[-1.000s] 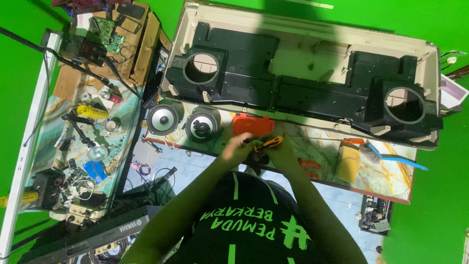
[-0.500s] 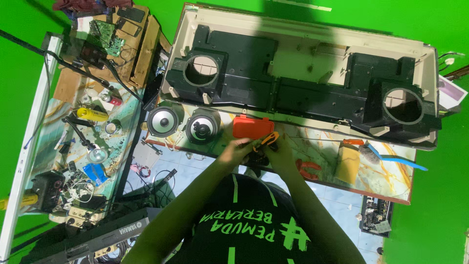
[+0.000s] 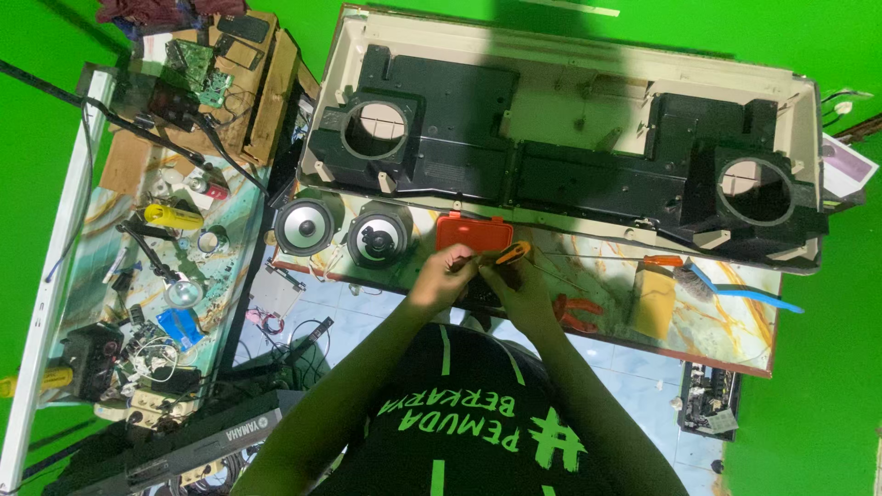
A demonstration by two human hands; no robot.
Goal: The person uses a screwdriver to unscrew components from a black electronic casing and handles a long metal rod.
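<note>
My two hands meet at the near edge of a marble-patterned table (image 3: 717,312). My right hand (image 3: 522,287) grips a screwdriver with an orange handle (image 3: 512,253). My left hand (image 3: 441,276) has its fingers pinched around the tool's thin metal shaft. Just beyond the hands lies a red rectangular box (image 3: 473,231). A dark object sits under the hands, mostly hidden. Two loose round speakers (image 3: 308,228) (image 3: 379,237) lie to the left of the box.
A long beige casing (image 3: 570,55) with black speaker housings and two round holes fills the far side. A yellow sponge (image 3: 654,301), red pliers (image 3: 577,312) and a blue-handled brush (image 3: 735,289) lie right. A cluttered glass side table (image 3: 165,276) stands left, and a keyboard (image 3: 184,441) is below.
Both hands stay at the same spot with only small finger movements on the tool. Nothing else has moved.
</note>
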